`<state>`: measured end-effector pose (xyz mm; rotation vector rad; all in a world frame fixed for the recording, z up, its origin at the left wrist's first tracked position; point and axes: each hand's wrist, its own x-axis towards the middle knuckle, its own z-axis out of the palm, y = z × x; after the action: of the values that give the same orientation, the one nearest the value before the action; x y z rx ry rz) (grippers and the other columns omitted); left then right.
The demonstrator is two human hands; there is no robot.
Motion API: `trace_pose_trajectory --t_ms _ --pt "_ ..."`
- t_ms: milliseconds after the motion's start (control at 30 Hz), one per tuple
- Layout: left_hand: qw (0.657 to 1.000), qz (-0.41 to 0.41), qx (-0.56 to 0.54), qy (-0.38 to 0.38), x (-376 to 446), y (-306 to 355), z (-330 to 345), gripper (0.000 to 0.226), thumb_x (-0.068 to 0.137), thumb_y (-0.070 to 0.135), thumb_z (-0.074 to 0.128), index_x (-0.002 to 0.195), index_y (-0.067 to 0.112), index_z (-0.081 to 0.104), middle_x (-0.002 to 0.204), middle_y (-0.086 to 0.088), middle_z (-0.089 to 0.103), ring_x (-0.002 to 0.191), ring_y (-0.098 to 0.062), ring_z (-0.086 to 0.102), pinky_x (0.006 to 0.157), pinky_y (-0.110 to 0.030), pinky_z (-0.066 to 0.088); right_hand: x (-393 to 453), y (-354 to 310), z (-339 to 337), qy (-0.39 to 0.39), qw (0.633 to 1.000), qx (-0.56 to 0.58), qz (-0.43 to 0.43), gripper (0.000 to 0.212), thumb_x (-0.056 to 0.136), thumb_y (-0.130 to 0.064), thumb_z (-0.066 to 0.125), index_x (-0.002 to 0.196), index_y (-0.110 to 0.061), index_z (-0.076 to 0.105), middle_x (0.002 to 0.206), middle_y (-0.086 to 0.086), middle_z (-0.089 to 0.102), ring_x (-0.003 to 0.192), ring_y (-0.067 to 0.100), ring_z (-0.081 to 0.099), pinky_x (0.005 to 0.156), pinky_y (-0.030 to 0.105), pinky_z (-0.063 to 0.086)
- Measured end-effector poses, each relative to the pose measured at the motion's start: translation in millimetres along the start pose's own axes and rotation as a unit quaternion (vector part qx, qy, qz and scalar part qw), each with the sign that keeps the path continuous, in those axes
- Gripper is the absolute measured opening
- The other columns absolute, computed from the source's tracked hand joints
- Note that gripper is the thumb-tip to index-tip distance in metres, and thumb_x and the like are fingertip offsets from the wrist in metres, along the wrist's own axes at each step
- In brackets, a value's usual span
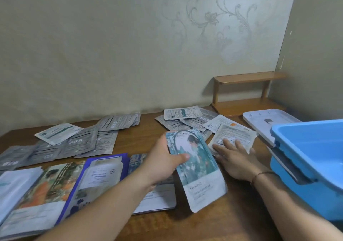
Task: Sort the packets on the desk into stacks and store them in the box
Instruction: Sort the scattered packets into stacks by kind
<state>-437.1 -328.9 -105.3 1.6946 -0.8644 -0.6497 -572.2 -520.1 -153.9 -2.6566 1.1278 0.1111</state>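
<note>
My left hand [165, 159] grips a teal-and-white packet [200, 172] with a picture of a person, held above the wooden desk [232, 220]. My right hand [235, 159] lies flat with straight fingers on a white printed packet [233, 136] at the desk's right. Several silver packets [78, 140] are spread face down at the left. More printed packets [183, 113] lie in a loose heap near the wall. In front at the left sit stacks of an orange-picture packet [46, 187], a purple packet [98, 174] and a pale packet [159, 198]. The blue box [311, 168] stands at the right edge.
A white lid or tray [259, 118] lies behind the blue box. A small wooden shelf [246, 87] stands in the corner against the wallpapered wall [111, 46]. Another pale packet stack [13, 185] sits at the far left edge.
</note>
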Motion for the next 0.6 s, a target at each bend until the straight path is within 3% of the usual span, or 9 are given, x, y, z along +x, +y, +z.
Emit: trace_pose_trajectory --t_ms 100,167,267,367,433,500,600 --pt "0.998 -0.009 0.058 0.011 3.1 -2.8 5.0 0.089 0.078 0.01 0.081 0.144 0.036 0.028 0.123 0.005 0.061 0.105 -0.012 0.065 0.085 -0.034 0.058 19.6 5.1 -5.8 0.004 1.0 0.0 0.007 0.047 0.102 -0.05 0.022 0.149 -0.049 0.019 0.165 -0.008 -0.001 0.151 0.028 -0.01 0.116 0.059 -0.004" --pt "0.993 0.001 0.117 0.015 4.4 -1.6 8.7 0.097 0.076 0.017 0.083 0.145 0.045 0.021 0.126 0.009 0.053 0.103 -0.007 0.06 0.08 -0.026 0.057 29.9 7.3 -6.8 0.008 1.0 0.015 0.012 0.046 0.103 -0.046 0.026 0.149 -0.048 0.023 0.165 -0.007 0.0 0.15 0.028 -0.012 0.117 0.057 -0.006" --pt "0.972 0.058 0.225 0.02 3.4 -1.3 15.3 0.088 0.078 0.026 0.081 0.144 0.044 0.027 0.122 0.015 0.044 0.097 0.008 0.047 0.079 -0.01 0.042 34.0 1.2 -10.8 0.033 0.998 0.046 0.02 0.046 0.103 -0.04 0.033 0.148 -0.043 0.03 0.165 -0.004 0.006 0.151 0.027 -0.009 0.119 0.053 -0.003" --pt "0.932 0.105 0.346 0.006 5.8 -8.5 16.8 0.073 0.077 0.039 0.08 0.14 0.035 0.043 0.135 0.013 0.046 0.124 -0.006 0.042 0.099 -0.024 0.037 15.3 -15.3 -19.4 0.128 0.988 0.086 0.021 0.047 0.101 -0.032 0.039 0.148 -0.033 0.036 0.162 0.0 0.021 0.15 0.027 0.007 0.121 0.049 0.007" --pt "0.901 0.111 0.418 -0.016 9.9 -12.2 15.6 0.066 0.079 0.045 0.075 0.138 0.032 0.047 0.135 0.012 0.047 0.128 -0.009 0.039 0.104 -0.029 0.036 -14.3 -23.0 -20.9 0.167 0.981 0.089 -0.037 0.046 0.1 -0.032 0.04 0.147 -0.029 0.038 0.156 -0.001 0.034 0.146 0.024 0.022 0.119 0.044 0.021" --pt "0.875 0.116 0.469 -0.032 16.6 -13.2 13.1 0.059 0.083 0.048 0.07 0.136 0.031 0.049 0.134 0.012 0.048 0.128 -0.011 0.037 0.106 -0.033 0.035 -51.7 -26.2 -15.1 0.128 0.984 0.069 -0.1 0.049 0.099 -0.041 0.042 0.147 -0.034 0.035 0.156 -0.007 0.031 0.145 0.017 0.023 0.119 0.04 0.025" --pt "0.858 0.127 0.496 -0.032 35.4 -12.3 7.6 0.043 0.092 0.046 0.059 0.133 0.033 0.054 0.137 0.011 0.051 0.132 -0.015 0.038 0.109 -0.04 0.033 -91.3 -26.8 -2.5 -0.021 0.993 0.023 -0.118 0.072 0.089 -0.07 0.036 0.152 -0.044 0.013 0.162 -0.017 -0.004 0.15 0.012 -0.009 0.123 0.038 0.003"
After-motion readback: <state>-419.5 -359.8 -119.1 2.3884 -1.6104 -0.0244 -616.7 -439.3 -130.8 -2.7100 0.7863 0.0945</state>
